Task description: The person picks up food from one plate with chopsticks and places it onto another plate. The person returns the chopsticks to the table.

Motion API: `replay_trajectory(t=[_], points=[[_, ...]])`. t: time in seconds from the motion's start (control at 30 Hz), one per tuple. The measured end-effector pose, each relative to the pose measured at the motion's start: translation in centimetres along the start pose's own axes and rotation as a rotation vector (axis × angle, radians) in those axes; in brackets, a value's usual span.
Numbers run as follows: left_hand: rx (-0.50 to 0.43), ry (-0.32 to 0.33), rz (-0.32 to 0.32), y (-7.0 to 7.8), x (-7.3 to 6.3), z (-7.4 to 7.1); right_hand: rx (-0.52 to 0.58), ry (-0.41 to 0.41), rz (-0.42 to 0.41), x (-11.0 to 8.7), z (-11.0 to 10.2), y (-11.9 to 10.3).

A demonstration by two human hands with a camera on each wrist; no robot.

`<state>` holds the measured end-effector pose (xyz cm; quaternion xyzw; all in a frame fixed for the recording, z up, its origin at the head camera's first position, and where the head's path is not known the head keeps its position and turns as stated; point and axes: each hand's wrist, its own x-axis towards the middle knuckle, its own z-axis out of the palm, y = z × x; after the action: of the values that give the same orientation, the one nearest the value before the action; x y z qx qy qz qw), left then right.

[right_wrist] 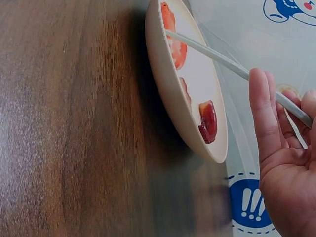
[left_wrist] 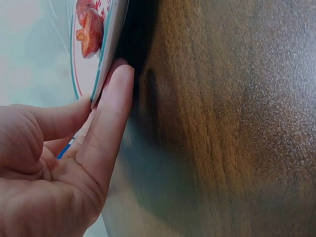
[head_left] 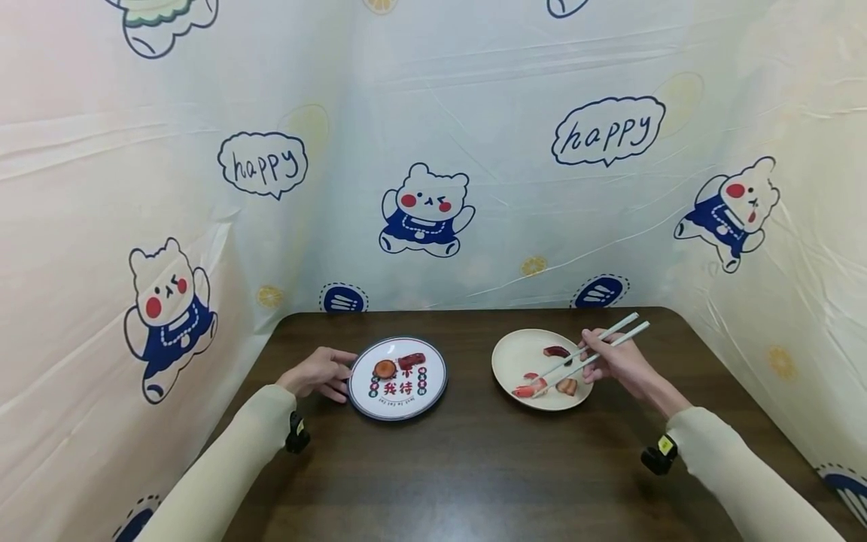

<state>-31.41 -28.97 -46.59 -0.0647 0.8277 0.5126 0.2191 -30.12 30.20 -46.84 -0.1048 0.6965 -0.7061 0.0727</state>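
My left hand pinches the left rim of a white plate with a blue edge and red lettering. In the left wrist view its thumb lies at the rim and the fingers reach underneath. A round brown food piece and a dark red one sit on this plate. My right hand holds a pair of pale chopsticks over a cream plate. Their tips meet an orange-red, shrimp-like piece at the plate's front left.
Also on the cream plate are a dark red, glossy piece and a light brown piece. Both plates stand on a dark wooden table. A printed curtain hangs behind the table and along both sides.
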Motion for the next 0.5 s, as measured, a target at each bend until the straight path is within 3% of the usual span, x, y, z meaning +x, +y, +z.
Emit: replay_trajectory(t=[0.5], points=[[0.009, -0.002, 0.002, -0.04, -0.12, 0.08, 0.034, 0.008, -0.001, -0.28, -0.14, 0.49]])
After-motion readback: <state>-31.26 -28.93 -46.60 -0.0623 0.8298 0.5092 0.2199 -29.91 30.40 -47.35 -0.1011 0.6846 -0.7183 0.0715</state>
